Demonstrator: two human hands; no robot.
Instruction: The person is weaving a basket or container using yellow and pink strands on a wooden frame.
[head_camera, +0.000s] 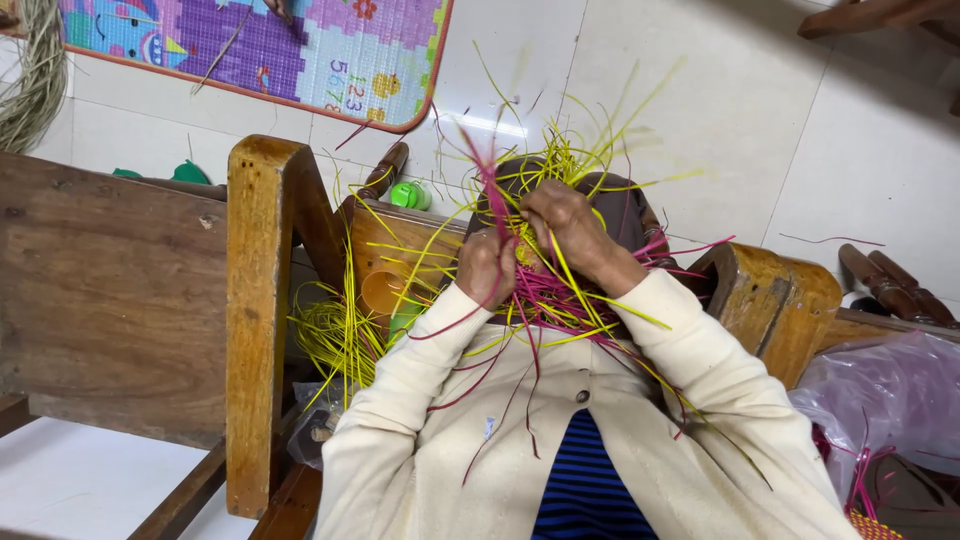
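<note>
We see our left hand (487, 268) closed on magenta strips (560, 300) and our right hand (565, 222) pinching yellow strips (575, 165) just above, both over a brown woven piece (620, 210), with a wooden chair (255, 300) left on white floor tiles (700, 90).
</note>
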